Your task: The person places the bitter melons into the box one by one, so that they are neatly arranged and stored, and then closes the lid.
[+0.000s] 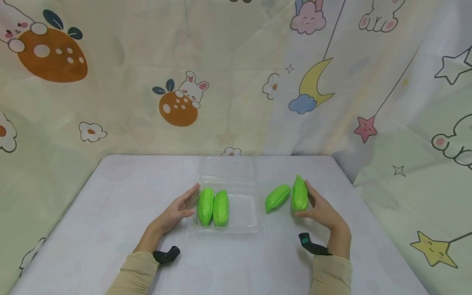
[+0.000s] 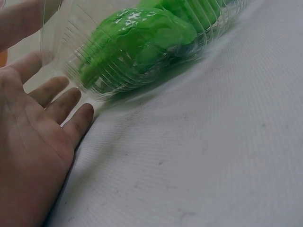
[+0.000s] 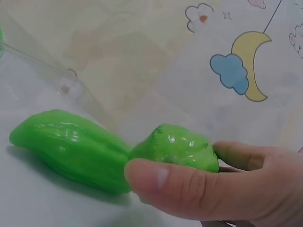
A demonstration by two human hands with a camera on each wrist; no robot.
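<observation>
A clear plastic box lies with its lid folded back. Two bright green, ridged bitter melons stand side by side in its left part, the left bitter melon and the right one. My left hand is at the box's left side, fingers loosely extended; in the left wrist view the hand is beside the ribbed wall. My right hand grips another bitter melon between thumb and fingers. Touching or close to it, a further bitter melon lies tilted on the table.
A white cloth covers the table. Behind it hangs a curtain printed with rabbits, stars and a moon. Black wrist devices sit on both arms, the left device and the right device.
</observation>
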